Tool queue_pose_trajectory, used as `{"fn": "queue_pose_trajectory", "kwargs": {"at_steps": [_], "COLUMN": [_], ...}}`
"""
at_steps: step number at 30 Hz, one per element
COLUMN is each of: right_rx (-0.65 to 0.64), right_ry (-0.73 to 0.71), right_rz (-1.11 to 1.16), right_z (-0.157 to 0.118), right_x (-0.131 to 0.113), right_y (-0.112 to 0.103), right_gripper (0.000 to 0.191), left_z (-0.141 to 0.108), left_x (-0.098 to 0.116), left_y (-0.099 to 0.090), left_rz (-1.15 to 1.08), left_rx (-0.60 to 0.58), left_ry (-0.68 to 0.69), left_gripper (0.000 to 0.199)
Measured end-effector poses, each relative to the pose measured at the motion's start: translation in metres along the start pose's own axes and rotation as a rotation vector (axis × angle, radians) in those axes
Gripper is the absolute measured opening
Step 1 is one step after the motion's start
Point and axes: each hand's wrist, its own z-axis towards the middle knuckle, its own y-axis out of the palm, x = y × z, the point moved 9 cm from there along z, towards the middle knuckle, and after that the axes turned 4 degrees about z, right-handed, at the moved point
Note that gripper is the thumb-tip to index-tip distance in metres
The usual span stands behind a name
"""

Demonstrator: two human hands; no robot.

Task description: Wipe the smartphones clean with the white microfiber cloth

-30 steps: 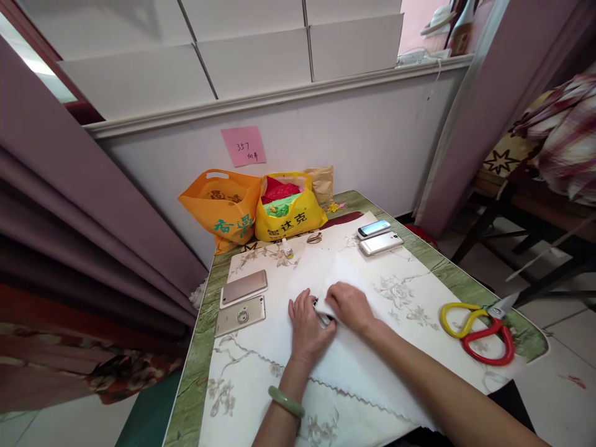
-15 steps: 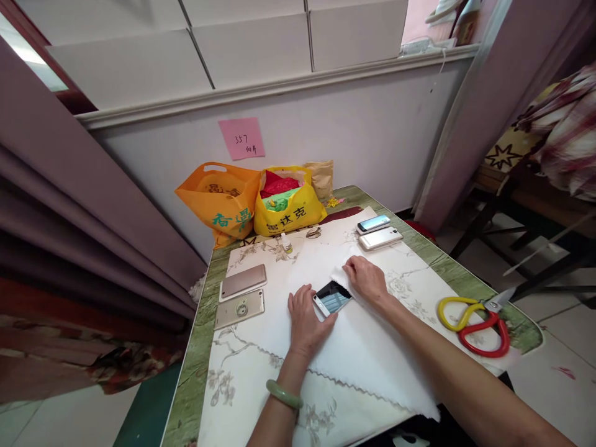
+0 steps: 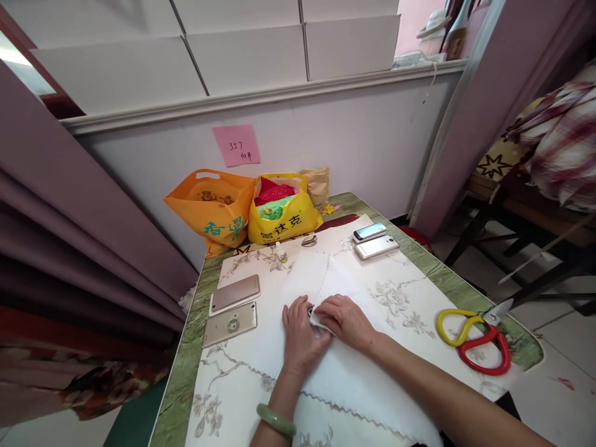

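Observation:
A white sheet with zigzag edges (image 3: 358,369), cloth or paper I cannot tell, lies on the table and is folded over a phone (image 3: 311,310). Only a small dark bit of that phone shows between my hands. My left hand (image 3: 300,335), with a green bangle on its wrist, holds the phone's near left side, fingers and thumb curved around it. Bent over the phone, my right hand (image 3: 347,321) grips the folded flap of the sheet, its fingertips close to my left thumb.
Two phones (image 3: 235,293) lie at the left and two more (image 3: 377,247) at the back right. Scissors (image 3: 475,335) with yellow and red handles rest by the right edge. A small bottle (image 3: 280,252) stands before the orange bag (image 3: 209,205) and yellow bag (image 3: 284,223).
My right hand has moved left and toward me, bringing the sheet's flap over the phone. The screen that showed before is now covered. My left hand stays at the phone.

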Motion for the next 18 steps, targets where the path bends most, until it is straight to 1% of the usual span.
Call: {"fn": "queue_pose_trajectory", "kwargs": {"at_steps": [1, 4, 5, 9, 10, 12, 15, 17, 18], "right_rx": [0.031, 0.126, 0.149, 0.196, 0.211, 0.284, 0.487, 0.621, 0.676], "right_ry": [0.024, 0.104, 0.12, 0.144, 0.152, 0.184, 0.26, 0.315, 0.35], "right_rz": [0.0, -0.004, -0.007, -0.042, -0.057, -0.084, -0.098, -0.055, 0.003], "right_z": [-0.001, -0.003, -0.003, -0.003, -0.003, -0.005, -0.013, -0.02, -0.023], "right_x": [0.004, 0.017, 0.019, 0.027, 0.03, 0.038, 0.052, 0.062, 0.068], "right_y": [-0.003, -0.009, -0.01, -0.016, -0.021, -0.039, -0.078, -0.101, -0.11], "right_gripper": [0.018, 0.034, 0.033, 0.007, 0.009, 0.015, 0.024, 0.029, 0.031], "left_z": [0.0, 0.001, 0.001, 0.001, 0.001, 0.001, 0.001, 0.001, 0.001], "left_x": [0.0, 0.001, 0.002, 0.004, 0.003, 0.002, 0.0, 0.0, -0.001], "left_y": [0.0, 0.0, 0.0, -0.003, -0.005, -0.008, -0.01, -0.01, -0.01], "left_rz": [0.001, -0.001, 0.001, 0.012, 0.012, 0.009, -0.002, -0.008, -0.008], "left_rx": [0.0, -0.007, -0.008, 0.014, 0.025, 0.045, 0.047, 0.036, 0.033], "left_ry": [-0.001, -0.009, -0.01, -0.023, -0.032, -0.052, -0.073, -0.08, -0.084], "left_gripper": [0.044, 0.043, 0.043, 0.048, 0.049, 0.05, 0.05, 0.049, 0.049]}}
